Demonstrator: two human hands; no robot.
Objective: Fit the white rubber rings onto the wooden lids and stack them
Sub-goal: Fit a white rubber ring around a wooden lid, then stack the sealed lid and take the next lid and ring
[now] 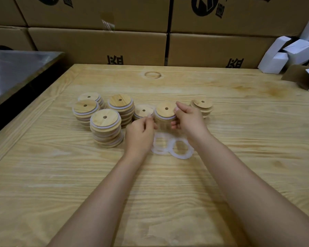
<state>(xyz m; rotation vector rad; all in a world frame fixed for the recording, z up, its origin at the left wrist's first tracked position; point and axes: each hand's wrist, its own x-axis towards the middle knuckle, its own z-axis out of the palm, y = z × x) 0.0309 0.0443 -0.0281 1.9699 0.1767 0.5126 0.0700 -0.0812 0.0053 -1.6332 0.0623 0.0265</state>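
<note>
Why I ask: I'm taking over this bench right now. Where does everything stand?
The right hand holds a lid. The left hand seems to pinch the white ring along its near edge.
Done: four ringed stacks at left, plus a short stack beside the held lid.
Left: the stack of lids behind the right hand, apparently bare, and the loose rings on the table.

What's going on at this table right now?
A person holds one wooden lid with both hands, the left hand and right hand pinching its rim, where a white ring shows. Loose rings lie on the table under the hands. Stacks of ringed lids stand to the left; another stack sits behind the right hand.
</note>
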